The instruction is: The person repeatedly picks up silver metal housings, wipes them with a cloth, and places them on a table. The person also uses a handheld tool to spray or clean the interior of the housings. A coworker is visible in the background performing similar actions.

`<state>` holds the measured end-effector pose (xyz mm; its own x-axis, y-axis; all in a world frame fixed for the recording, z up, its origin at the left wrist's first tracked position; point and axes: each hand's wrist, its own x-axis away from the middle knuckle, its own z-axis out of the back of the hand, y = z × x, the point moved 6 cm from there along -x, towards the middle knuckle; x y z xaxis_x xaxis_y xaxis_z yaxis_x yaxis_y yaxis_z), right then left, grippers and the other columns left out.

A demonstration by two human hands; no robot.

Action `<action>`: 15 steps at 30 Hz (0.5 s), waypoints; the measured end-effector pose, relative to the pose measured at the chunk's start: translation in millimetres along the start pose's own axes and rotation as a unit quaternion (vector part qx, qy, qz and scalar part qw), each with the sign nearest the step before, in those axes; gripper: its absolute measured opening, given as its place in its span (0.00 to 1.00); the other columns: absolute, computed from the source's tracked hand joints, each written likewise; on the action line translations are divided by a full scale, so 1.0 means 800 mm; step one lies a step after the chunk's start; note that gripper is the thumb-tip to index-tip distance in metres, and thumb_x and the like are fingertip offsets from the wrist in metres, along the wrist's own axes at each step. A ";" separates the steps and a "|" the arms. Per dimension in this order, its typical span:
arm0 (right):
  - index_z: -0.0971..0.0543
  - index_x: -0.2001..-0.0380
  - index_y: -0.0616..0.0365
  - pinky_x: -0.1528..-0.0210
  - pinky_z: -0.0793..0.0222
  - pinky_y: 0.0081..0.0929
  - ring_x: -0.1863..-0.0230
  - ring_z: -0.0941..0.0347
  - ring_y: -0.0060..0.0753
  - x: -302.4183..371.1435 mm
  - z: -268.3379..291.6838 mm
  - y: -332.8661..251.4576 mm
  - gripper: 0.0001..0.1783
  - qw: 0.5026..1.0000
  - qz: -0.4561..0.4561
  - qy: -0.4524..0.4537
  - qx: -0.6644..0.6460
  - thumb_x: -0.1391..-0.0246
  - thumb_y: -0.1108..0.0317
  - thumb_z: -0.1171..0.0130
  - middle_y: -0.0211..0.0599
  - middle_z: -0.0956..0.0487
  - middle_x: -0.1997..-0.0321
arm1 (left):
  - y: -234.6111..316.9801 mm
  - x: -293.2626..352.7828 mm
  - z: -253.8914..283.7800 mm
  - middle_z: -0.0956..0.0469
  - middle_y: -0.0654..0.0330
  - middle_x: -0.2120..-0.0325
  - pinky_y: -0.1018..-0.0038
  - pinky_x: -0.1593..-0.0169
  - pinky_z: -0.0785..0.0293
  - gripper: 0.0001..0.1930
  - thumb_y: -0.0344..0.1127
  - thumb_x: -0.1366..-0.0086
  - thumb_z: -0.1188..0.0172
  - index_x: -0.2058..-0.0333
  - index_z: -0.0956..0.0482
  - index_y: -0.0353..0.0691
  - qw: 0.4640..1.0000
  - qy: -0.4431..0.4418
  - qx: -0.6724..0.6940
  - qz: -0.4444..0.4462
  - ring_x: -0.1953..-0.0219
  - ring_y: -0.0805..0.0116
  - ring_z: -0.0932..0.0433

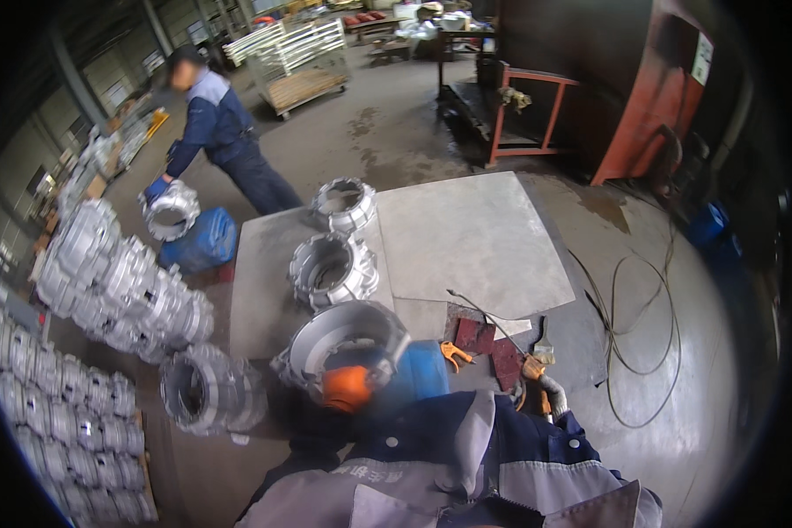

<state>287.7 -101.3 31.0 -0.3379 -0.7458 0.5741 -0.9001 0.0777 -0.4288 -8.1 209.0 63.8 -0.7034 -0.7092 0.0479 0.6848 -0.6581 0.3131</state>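
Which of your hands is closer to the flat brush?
The right hand: it's just below the brush in the picture. The left hand is much farther off to the left, by the big silver ring.

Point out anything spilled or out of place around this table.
A dark patch marks the floor beside the red booth, possibly a spill, though whether it is wet is unclear. A hose lies in loose loops right of the table, looking untidy.

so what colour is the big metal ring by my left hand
Silvery grey; the metal ring shows in the head view.
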 end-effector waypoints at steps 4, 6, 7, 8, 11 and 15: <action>0.32 0.48 0.60 0.48 0.32 0.36 0.54 0.27 0.39 -0.024 0.023 -0.041 0.27 0.992 -0.047 -0.112 0.029 0.47 0.56 0.45 0.40 0.25 0.52 | 0.050 0.060 -0.037 0.23 0.51 0.78 0.57 0.67 0.30 0.13 0.47 0.54 0.42 0.75 0.21 0.44 0.995 0.072 -0.023 0.066 0.71 0.49 0.23; 0.33 0.46 0.59 0.45 0.35 0.33 0.51 0.29 0.37 -0.034 0.032 -0.056 0.28 0.985 -0.065 -0.159 -0.032 0.45 0.54 0.47 0.38 0.27 0.50 | 0.062 0.070 -0.060 0.23 0.51 0.78 0.57 0.69 0.31 0.12 0.45 0.55 0.41 0.77 0.23 0.44 0.992 0.062 0.006 0.105 0.72 0.48 0.24; 0.38 0.43 0.60 0.51 0.31 0.37 0.53 0.28 0.40 -0.041 0.036 -0.075 0.31 0.983 0.008 -0.178 0.041 0.42 0.48 0.53 0.43 0.28 0.49 | 0.074 0.073 -0.073 0.24 0.51 0.79 0.57 0.68 0.32 0.12 0.45 0.56 0.40 0.78 0.23 0.44 0.989 0.079 0.003 0.125 0.72 0.48 0.24; 0.38 0.43 0.60 0.49 0.33 0.36 0.51 0.29 0.40 -0.039 0.046 -0.087 0.31 0.980 0.031 -0.178 0.088 0.42 0.48 0.55 0.43 0.29 0.48 | 0.088 0.074 -0.086 0.24 0.51 0.79 0.57 0.68 0.32 0.11 0.44 0.56 0.40 0.78 0.24 0.44 0.986 0.100 -0.001 0.136 0.73 0.48 0.25; 0.41 0.41 0.60 0.43 0.39 0.32 0.44 0.35 0.36 -0.037 0.071 -0.123 0.34 0.960 0.053 -0.201 0.188 0.42 0.47 0.55 0.41 0.34 0.42 | 0.131 0.068 -0.113 0.27 0.52 0.81 0.55 0.69 0.33 0.11 0.44 0.54 0.40 0.80 0.28 0.43 0.973 0.201 -0.016 0.117 0.75 0.46 0.28; 0.42 0.40 0.61 0.41 0.43 0.30 0.41 0.38 0.33 -0.009 0.063 -0.146 0.39 0.764 0.294 -0.380 0.431 0.45 0.43 0.51 0.40 0.37 0.39 | 0.137 0.057 -0.140 0.26 0.47 0.77 0.56 0.64 0.31 0.14 0.42 0.52 0.39 0.72 0.28 0.39 0.971 0.140 0.010 0.193 0.69 0.43 0.27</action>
<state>409.3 -138.7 41.9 -0.0627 -0.9438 -0.3245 -0.0285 0.3267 -0.9447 56.4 76.3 -5.6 -0.3129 -0.9452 -0.0933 0.8817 -0.3256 0.3413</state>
